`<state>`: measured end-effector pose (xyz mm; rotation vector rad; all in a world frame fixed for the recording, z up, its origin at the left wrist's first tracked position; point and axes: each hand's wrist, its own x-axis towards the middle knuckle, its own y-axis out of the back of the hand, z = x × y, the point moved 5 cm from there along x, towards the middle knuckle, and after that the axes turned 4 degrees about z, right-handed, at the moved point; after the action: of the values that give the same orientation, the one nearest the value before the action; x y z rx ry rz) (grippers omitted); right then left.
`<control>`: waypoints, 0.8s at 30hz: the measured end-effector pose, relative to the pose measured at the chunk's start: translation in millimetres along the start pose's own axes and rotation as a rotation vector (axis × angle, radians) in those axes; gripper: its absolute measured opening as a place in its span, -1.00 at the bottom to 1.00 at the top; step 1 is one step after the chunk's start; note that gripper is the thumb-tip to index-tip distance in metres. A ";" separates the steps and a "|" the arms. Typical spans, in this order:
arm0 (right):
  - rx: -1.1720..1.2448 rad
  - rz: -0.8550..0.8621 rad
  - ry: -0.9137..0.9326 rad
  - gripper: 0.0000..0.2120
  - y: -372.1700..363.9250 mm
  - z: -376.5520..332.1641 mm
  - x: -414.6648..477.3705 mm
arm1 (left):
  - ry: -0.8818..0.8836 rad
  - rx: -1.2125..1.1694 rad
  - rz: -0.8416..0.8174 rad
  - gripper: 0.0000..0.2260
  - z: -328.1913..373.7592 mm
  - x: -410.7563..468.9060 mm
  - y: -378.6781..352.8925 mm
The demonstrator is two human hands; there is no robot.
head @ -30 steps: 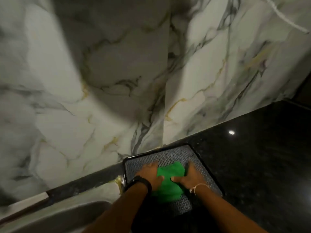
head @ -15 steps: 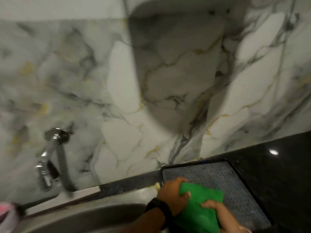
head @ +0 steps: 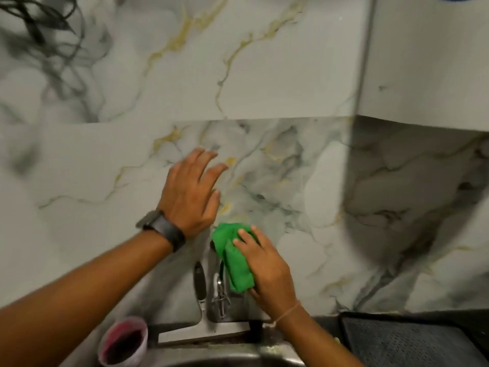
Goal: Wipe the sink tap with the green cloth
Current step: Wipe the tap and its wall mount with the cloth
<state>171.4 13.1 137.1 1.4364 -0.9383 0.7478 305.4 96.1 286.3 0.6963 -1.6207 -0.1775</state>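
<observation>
The right hand (head: pixel 267 268), low and right of the frame's centre, presses the green cloth (head: pixel 234 258) against the sink tap (head: pixel 218 284); its fingers lie flat over the cloth's right side and its thumb is hidden underneath, so the cloth is bunched in its grasp. The cloth covers the top of the tap, just left of that hand's knuckles, and hangs down beside the chrome spout. A thin thread bracelet (head: pixel 287 312) circles that wrist.

The left hand (head: pixel 191 192) sits above and left of the cloth, near the frame's centre, palm toward the marble wall (head: pixel 264 88), fingers spread and holding nothing; whether it touches the wall cannot be told. Its heel is just beside the cloth's upper edge. A dark wristwatch (head: pixel 161 227) wraps that wrist.

Below the cloth one tap shows, with blurred metal parts and a dark shadow (head: pixel 199 282) beside it on the wall. At the lower left stands one small container (head: pixel 124 343) with a dark reddish inside. The steel sink rim (head: pixel 232 358) runs along the bottom edge. One dark perforated tray (head: pixel 402 340) lies at the lower right, well apart from the cloth. There are two hands, one cloth.
</observation>
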 end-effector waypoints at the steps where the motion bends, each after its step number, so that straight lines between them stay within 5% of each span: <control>1: -0.101 -0.057 0.093 -0.52 -19.6 2.6 4.9 | -0.056 0.051 -0.004 -0.58 -15.6 9.9 -4.2; 5: -0.249 -0.147 0.226 -0.44 -73.6 38.3 -4.0 | -0.321 0.257 -0.053 -0.48 -63.8 33.5 -33.1; 9: -0.290 -0.084 0.259 -0.27 -96.4 62.7 -23.8 | -0.540 0.338 0.073 -0.42 -87.7 34.1 -55.3; 12: -0.204 -0.060 0.112 -0.20 -104.9 66.2 -35.9 | -0.553 0.347 0.145 -0.39 -94.5 32.1 -66.3; 15: 0.087 -0.096 -0.244 -0.22 -103.4 44.0 -50.1 | -0.558 0.336 0.150 -0.39 -93.3 32.5 -62.6; 17: 0.381 0.044 -0.549 -0.33 -99.2 27.6 -56.7 | -0.560 0.339 0.142 -0.39 -92.4 33.0 -61.1; 19: 0.773 0.225 -1.029 -0.53 -100.4 23.5 -57.0 | -0.560 0.350 0.136 -0.39 -90.6 33.0 -61.9; 21: 1.061 0.272 -1.523 -0.48 -104.0 23.2 -59.6 | -0.566 0.348 0.138 -0.39 -89.5 33.0 -61.4; 22: 1.190 0.238 -1.651 -0.41 -104.0 20.7 -56.2 | -0.567 0.353 0.144 -0.39 -89.8 33.7 -60.9; 24: 1.494 0.193 -1.751 -0.61 -95.8 7.2 -45.8 | -0.569 0.354 0.151 -0.40 -89.0 33.5 -60.7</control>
<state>233.7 8.4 51.0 3.5412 -1.9255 -0.0642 409.0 54.1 301.5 0.8343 -2.2769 0.0312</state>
